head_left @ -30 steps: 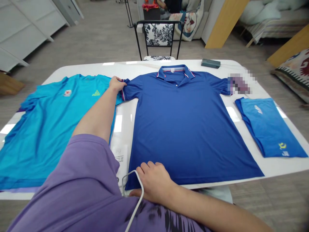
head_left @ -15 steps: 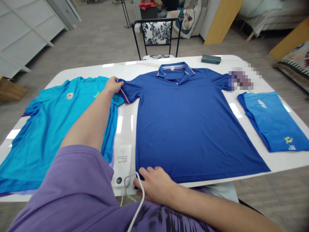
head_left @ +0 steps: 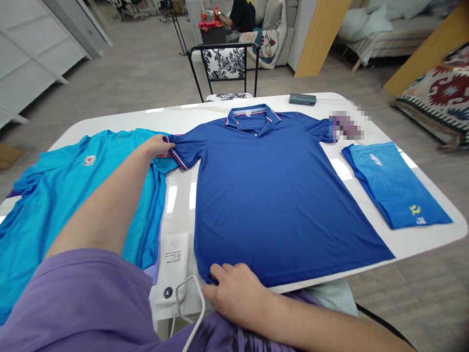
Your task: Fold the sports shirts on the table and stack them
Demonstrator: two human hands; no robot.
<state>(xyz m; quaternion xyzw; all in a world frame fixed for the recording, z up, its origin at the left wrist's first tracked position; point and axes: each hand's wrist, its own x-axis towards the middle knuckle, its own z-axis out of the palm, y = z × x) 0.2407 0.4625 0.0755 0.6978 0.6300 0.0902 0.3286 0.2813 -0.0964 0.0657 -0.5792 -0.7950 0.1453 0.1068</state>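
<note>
A dark blue polo shirt [head_left: 264,195] lies spread on the white surface [head_left: 432,244], collar toward the far edge. The left hand [head_left: 158,147] has its grip closed on one sleeve cuff; the right hand [head_left: 238,293] has its grip closed at the hem's near-left corner (a white cable [head_left: 200,313] loops just beside it). A bright blue shirt [head_left: 91,195] lies left, a folded blue garment [head_left: 395,186] right, and a white power bank [head_left: 174,269] between the two shirts. Beyond stand a patterned chair [head_left: 225,63] and, farther back, a seated person [head_left: 240,17] on grey flooring [head_left: 139,63].
</note>
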